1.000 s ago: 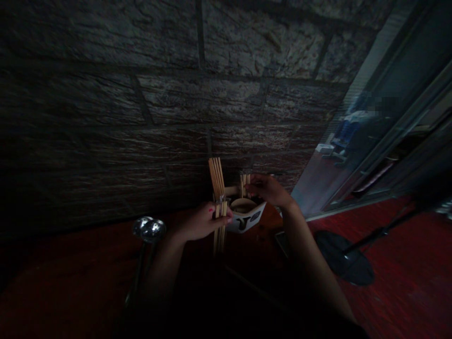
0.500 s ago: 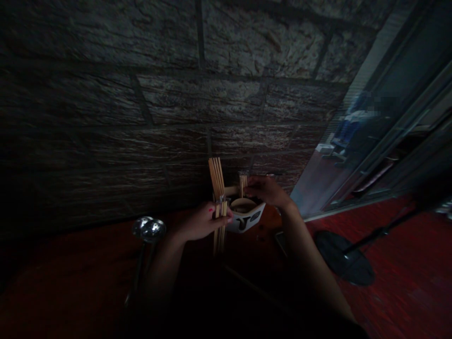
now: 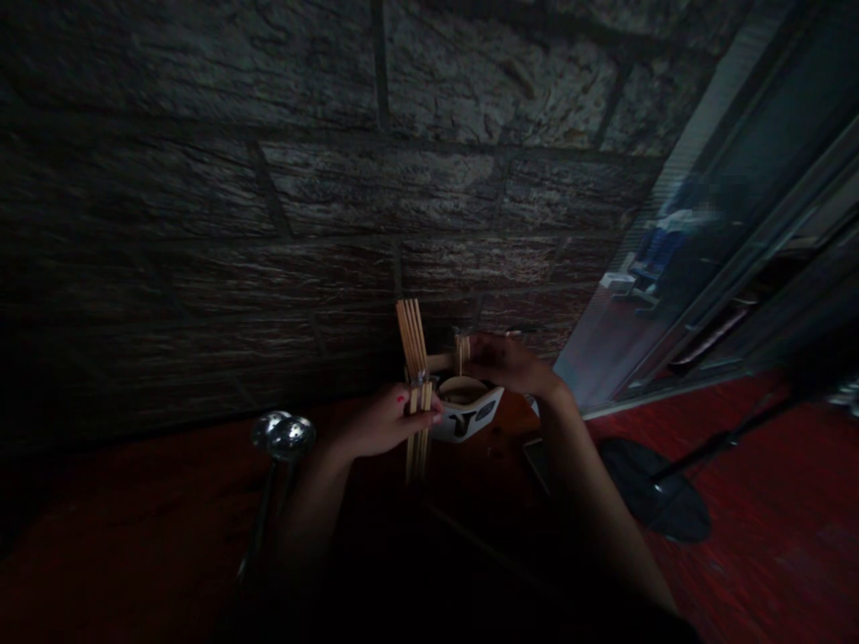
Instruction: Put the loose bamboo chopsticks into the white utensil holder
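Note:
My left hand point(image 3: 382, 420) is closed around a few wrapped chopsticks point(image 3: 420, 438), which point down in front of a white box point(image 3: 463, 425) with dark markings. At the box's far right, my right hand point(image 3: 500, 360) grips more wrapped chopsticks point(image 3: 463, 355), upright at its back edge; their lower ends are hidden. A taller bundle of bare wooden chopsticks point(image 3: 412, 335) stands in the box's left side, just behind my left hand. Inside the box a round tan container point(image 3: 463, 387) shows.
Two shiny metal ladles point(image 3: 292, 438) lie on the red tabletop point(image 3: 154, 501) at left. A phone-like flat object point(image 3: 537, 461) is beside my right forearm. A stone wall point(image 3: 322, 197) rises behind. At right are a round black stand base point(image 3: 654, 490) and a glass door point(image 3: 631, 295).
My right forearm has shifted slightly to the right, while the hand stays at the box's back with the chopsticks. My left hand looks unchanged.

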{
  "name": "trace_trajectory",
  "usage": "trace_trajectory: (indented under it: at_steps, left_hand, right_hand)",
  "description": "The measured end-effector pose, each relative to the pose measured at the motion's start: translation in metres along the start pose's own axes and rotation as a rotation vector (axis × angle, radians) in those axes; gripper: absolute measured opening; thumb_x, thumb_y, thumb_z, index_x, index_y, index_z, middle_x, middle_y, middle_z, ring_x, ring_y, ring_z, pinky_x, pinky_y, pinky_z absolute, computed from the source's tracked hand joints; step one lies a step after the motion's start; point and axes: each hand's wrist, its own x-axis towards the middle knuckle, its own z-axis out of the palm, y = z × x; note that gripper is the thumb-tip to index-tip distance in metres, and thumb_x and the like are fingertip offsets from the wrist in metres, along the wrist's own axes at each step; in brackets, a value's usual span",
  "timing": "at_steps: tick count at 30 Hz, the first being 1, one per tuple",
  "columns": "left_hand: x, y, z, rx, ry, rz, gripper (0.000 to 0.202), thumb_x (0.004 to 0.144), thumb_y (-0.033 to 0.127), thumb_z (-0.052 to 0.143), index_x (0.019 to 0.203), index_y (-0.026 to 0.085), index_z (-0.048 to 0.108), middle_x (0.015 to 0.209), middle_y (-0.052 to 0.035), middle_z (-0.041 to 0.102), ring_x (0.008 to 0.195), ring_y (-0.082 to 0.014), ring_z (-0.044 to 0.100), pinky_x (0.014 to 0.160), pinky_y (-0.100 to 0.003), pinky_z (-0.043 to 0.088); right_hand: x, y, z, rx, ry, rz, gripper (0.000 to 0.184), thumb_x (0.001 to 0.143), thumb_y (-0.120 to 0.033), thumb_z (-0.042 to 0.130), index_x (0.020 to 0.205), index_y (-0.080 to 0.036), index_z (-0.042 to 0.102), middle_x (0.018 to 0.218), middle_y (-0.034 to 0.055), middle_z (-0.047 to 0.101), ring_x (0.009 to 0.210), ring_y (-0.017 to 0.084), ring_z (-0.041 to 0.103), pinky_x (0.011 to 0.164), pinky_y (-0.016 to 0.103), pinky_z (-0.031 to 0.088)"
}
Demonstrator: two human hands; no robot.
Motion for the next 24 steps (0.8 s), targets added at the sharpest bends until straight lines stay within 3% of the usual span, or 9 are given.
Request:
trace_trajectory:
  at_steps: [3,7,15,24]
  left_hand:
    - [0.0,0.0,0.0,0.006,0.0,-0.002,0.014,0.086,0.026,0.057,0.091,0.016,0.065,0.086,-0.0027,0.068,0.082,-0.0166,0.063,0.077,-0.03,0.049]
    - [0.0,-0.001,0.0,0.012,0.006,-0.008,0.014,0.085,0.027,0.058,0.092,0.017,0.065,0.088,-0.0024,0.069,0.084,-0.0169,0.063,0.078,-0.03,0.049]
    - [0.001,0.002,0.0,0.014,0.002,-0.024,0.013,0.085,0.026,0.058,0.09,0.016,0.065,0.087,-0.0025,0.068,0.084,-0.017,0.063,0.079,-0.03,0.049]
    - [0.0,0.0,0.001,0.009,0.004,-0.029,0.015,0.085,0.027,0.058,0.092,0.016,0.066,0.089,-0.0039,0.068,0.086,-0.0178,0.063,0.08,-0.031,0.048]
  right_hand:
    - [0.0,-0.004,0.006,-0.034,0.029,-0.007,0.036,0.074,-0.04,0.07,0.1,-0.017,0.063,0.091,0.0042,0.07,0.078,0.015,0.064,0.067,0.024,0.047]
    - [0.003,-0.007,0.009,-0.113,0.095,0.018,0.026,0.08,-0.041,0.063,0.089,-0.017,0.064,0.081,0.004,0.07,0.069,0.015,0.062,0.062,0.024,0.046]
    - [0.006,0.005,0.003,-0.136,0.179,0.048,0.024,0.08,-0.04,0.063,0.082,-0.016,0.063,0.072,0.0036,0.068,0.065,0.015,0.062,0.06,0.024,0.045]
    - [0.006,0.001,0.001,-0.086,0.155,0.04,0.029,0.077,-0.041,0.065,0.087,-0.015,0.07,0.074,0.0028,0.069,0.064,0.014,0.058,0.06,0.023,0.043]
